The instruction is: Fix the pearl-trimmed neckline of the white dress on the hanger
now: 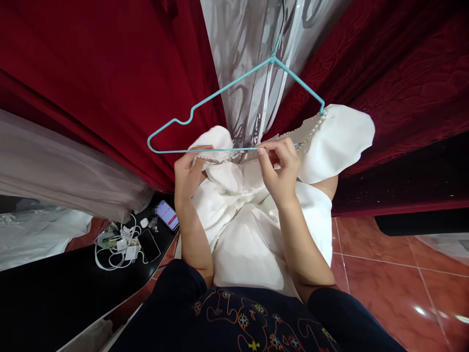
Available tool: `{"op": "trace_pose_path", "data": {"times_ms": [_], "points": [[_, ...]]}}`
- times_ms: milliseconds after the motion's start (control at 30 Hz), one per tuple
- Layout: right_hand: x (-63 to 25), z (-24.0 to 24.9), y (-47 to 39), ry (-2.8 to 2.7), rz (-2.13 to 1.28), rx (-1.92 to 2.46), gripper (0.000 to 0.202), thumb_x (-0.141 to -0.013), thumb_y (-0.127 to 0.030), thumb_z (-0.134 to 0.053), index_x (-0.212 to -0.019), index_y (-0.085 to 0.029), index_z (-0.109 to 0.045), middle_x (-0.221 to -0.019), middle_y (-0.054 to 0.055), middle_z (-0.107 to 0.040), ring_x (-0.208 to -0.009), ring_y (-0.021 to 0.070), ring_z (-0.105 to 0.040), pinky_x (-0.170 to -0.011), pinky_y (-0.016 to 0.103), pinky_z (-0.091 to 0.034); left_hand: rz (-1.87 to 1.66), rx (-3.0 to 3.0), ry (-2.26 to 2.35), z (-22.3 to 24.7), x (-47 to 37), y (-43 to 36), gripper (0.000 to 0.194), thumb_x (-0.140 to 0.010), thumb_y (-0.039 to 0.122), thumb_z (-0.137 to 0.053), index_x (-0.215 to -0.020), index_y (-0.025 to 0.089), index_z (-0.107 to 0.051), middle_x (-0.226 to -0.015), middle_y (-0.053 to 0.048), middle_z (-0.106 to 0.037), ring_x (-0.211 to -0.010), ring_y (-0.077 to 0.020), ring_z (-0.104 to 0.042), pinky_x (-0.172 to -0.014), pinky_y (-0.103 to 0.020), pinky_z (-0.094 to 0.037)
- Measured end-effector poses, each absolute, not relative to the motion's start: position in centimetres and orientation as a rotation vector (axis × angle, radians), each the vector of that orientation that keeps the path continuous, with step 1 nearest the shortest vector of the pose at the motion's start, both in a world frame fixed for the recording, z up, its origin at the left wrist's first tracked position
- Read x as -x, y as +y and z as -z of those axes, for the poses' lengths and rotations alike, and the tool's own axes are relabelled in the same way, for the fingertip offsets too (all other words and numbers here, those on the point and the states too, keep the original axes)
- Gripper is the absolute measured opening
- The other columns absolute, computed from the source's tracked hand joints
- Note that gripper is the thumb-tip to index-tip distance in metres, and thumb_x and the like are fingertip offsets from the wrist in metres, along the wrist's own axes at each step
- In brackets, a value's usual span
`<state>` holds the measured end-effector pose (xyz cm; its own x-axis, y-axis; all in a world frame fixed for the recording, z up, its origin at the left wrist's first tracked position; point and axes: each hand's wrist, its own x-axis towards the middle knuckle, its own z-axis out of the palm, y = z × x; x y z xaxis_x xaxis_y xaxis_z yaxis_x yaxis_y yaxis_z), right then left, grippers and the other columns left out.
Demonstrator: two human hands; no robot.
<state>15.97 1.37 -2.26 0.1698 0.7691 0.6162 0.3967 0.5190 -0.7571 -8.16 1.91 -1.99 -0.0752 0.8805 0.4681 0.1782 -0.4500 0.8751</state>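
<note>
A white dress (252,244) with pearl-beaded trim lies across my lap, its skirt bunched. Above it is a light-blue hanger (234,84), tilted. The hanger's right end sits inside the right puffed sleeve (342,134); its left end is bare, outside the left sleeve (216,137). My left hand (186,178) is closed on the beaded edge of that left sleeve, just under the hanger's lower bar. With thumb and forefinger, my right hand (281,168) pinches the lower bar near its middle, above the bodice. What the hook's top hangs on is unclear.
Red garments (146,63) and sheer white fabric (238,58) hang in front. At left, a black bench (66,283) holds a lit phone (167,214), a dark phone (149,245) and tangled white cables (110,264). Reddish floor tiles (388,278) show at right.
</note>
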Motion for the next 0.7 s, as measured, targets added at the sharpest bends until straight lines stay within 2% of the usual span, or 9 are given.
{"op": "trace_pose_path", "data": {"times_ms": [167,333,500,600,700], "points": [[-16.0,2.2,1.3,-1.443,-0.350,1.113,0.029,-0.105,-0.048,-0.062,-0.100,-0.023,-0.074,-0.085,0.001,-0.055,-0.074,0.0113,-0.052,-0.062,0.029,-0.042,-1.436,-1.660,0.900,2.2,5.1,1.5,0.030,-0.101,0.048,-0.072,-0.120,0.028,-0.085,-0.126,-0.007,-0.084,-0.126,-0.0266,-0.077,-0.115,-0.039,-0.057],[-16.1,2.2,1.2,-1.442,-0.348,1.086,0.027,-0.104,-0.047,-0.063,-0.101,-0.022,-0.074,-0.087,0.001,-0.056,-0.075,0.0115,-0.052,-0.062,0.029,-0.042,-1.536,-1.521,0.829,1.9,2.8,1.3,0.036,-0.104,0.050,-0.066,-0.130,0.026,-0.077,-0.128,-0.008,-0.083,-0.125,-0.0268,-0.078,-0.109,-0.039,-0.060],[-15.9,2.3,1.2,-1.429,-0.360,1.090,0.026,-0.104,-0.047,-0.063,-0.102,-0.023,-0.075,-0.087,0.001,-0.055,-0.075,0.0113,-0.052,-0.063,0.029,-0.043,-1.716,-1.309,0.765,1.8,0.9,1.4,0.020,-0.106,0.044,-0.066,-0.112,0.026,-0.073,-0.111,-0.004,-0.085,-0.115,-0.0233,-0.080,-0.107,-0.039,-0.060],[-15.9,2.1,1.1,-1.420,-0.371,1.096,0.024,-0.104,-0.045,-0.064,-0.103,-0.024,-0.076,-0.088,0.001,-0.056,-0.075,0.0110,-0.053,-0.062,0.028,-0.043,-1.777,-1.221,0.802,1.7,0.0,1.3,0.019,-0.105,0.044,-0.067,-0.107,0.025,-0.070,-0.100,-0.003,-0.084,-0.118,-0.0245,-0.080,-0.112,-0.041,-0.059],[-16.0,1.8,0.7,-1.454,-0.402,1.121,0.024,-0.104,-0.044,-0.063,-0.109,-0.025,-0.077,-0.096,0.003,-0.061,-0.078,0.0115,-0.056,-0.063,0.029,-0.047,-1.809,-1.154,0.838,1.5,-0.5,1.3,0.020,-0.103,0.045,-0.069,-0.106,0.025,-0.069,-0.098,-0.003,-0.084,-0.122,-0.0251,-0.078,-0.114,-0.041,-0.058]]}}
